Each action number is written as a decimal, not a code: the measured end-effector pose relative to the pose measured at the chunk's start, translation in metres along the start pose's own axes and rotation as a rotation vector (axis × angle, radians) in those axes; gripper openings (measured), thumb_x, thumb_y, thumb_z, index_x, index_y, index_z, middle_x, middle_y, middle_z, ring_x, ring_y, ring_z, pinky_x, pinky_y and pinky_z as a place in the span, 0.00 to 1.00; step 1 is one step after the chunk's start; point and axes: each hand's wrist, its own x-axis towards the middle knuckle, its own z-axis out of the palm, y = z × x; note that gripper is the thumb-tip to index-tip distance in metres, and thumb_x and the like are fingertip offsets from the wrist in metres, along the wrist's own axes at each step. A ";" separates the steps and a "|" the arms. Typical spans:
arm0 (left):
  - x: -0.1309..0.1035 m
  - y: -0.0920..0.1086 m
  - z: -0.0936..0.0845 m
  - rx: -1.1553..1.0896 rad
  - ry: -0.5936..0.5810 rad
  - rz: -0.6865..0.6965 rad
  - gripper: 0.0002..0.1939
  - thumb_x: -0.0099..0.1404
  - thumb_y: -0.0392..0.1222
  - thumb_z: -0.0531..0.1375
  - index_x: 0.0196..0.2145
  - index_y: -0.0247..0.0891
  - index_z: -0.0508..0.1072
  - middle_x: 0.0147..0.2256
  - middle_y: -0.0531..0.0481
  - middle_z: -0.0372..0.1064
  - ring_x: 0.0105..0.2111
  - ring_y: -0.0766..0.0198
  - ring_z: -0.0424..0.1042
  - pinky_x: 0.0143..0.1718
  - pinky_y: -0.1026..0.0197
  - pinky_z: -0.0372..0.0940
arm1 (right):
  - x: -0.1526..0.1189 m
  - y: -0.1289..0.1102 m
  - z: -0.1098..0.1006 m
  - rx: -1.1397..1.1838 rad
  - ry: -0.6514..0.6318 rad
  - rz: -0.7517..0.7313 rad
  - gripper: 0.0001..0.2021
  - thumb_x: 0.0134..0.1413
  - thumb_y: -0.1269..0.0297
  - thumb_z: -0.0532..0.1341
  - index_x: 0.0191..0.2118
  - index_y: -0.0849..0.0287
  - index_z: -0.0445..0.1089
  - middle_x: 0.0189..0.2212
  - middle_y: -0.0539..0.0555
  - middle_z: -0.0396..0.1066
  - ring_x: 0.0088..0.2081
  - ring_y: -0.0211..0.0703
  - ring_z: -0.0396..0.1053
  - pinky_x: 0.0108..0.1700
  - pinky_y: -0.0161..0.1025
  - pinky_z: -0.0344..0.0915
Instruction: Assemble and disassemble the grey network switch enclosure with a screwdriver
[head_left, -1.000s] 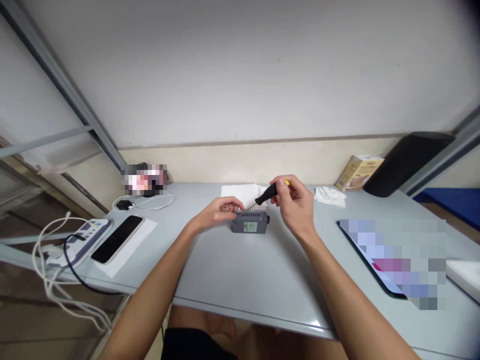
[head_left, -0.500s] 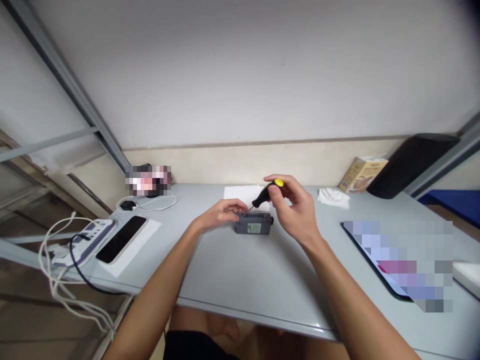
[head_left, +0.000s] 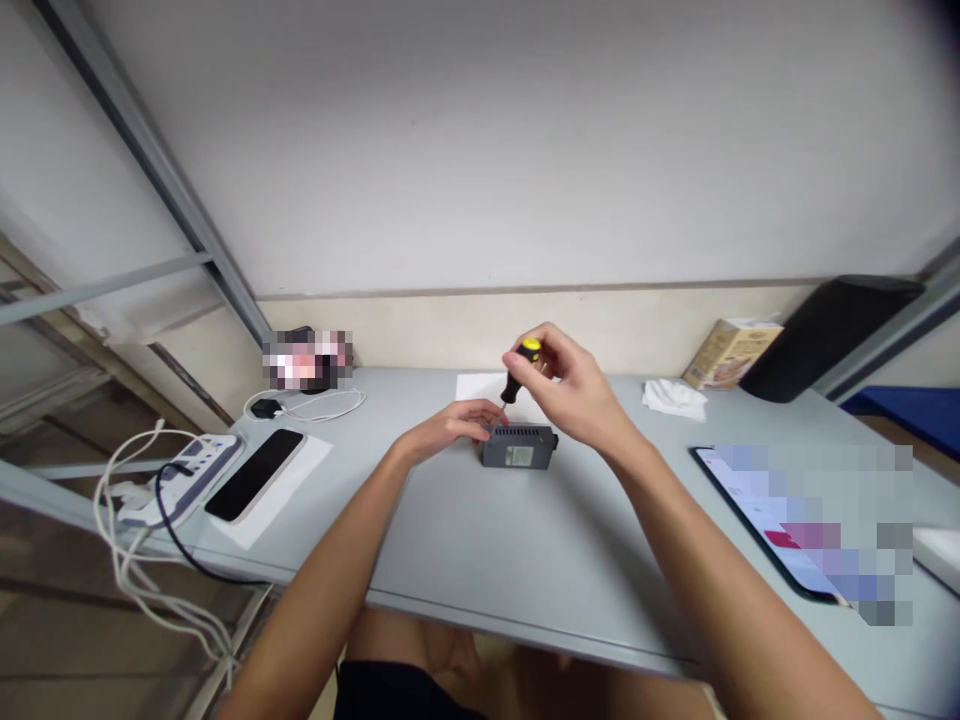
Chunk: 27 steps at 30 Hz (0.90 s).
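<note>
A dark grey box-shaped device (head_left: 536, 457) stands on the desk, with a row of vent slots along its upper edge and a pale label on the side facing me. My left hand (head_left: 450, 428) grips its left end, fingers bent around the corner. Above the box, my right hand (head_left: 562, 378) is closed around the handle of a screwdriver (head_left: 513, 386), black with a yellow cap. The screwdriver is nearly upright, its shaft pointing down to the left part of the box top. Exactly where the tip rests is too small to tell.
On the left lie a phone (head_left: 256, 475) on white paper, a power strip (head_left: 187, 475) and white cables (head_left: 124, 560). To the right are a tablet (head_left: 757, 520), a crumpled tissue (head_left: 673, 397), a small carton (head_left: 731, 352) and a black cylinder (head_left: 832, 335). A paper sheet (head_left: 474, 386) lies behind the box.
My right hand has risen and shifted left, bringing the screwdriver from a slant to nearly upright. My left hand stays at the box's left end. The whole view has shifted slightly.
</note>
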 end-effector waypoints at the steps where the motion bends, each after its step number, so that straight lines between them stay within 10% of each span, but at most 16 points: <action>1: 0.000 0.001 0.001 0.021 0.006 -0.006 0.17 0.56 0.38 0.65 0.45 0.37 0.77 0.41 0.47 0.74 0.43 0.57 0.71 0.44 0.58 0.61 | -0.001 0.008 0.000 0.035 0.058 0.028 0.13 0.63 0.51 0.66 0.36 0.55 0.70 0.29 0.47 0.65 0.30 0.37 0.61 0.33 0.37 0.58; 9: 0.002 0.004 0.013 0.194 0.084 0.050 0.14 0.56 0.37 0.60 0.42 0.37 0.75 0.39 0.49 0.70 0.40 0.61 0.67 0.42 0.60 0.61 | -0.018 0.078 -0.014 0.317 0.410 0.398 0.27 0.49 0.35 0.71 0.34 0.57 0.72 0.19 0.42 0.57 0.21 0.32 0.54 0.22 0.32 0.50; 27: 0.010 -0.015 0.055 0.430 0.299 0.359 0.03 0.69 0.38 0.63 0.40 0.38 0.77 0.46 0.44 0.76 0.46 0.60 0.75 0.52 0.55 0.68 | -0.020 0.132 -0.037 0.650 0.781 0.738 0.17 0.63 0.53 0.64 0.29 0.57 0.62 0.16 0.41 0.58 0.15 0.28 0.53 0.16 0.27 0.50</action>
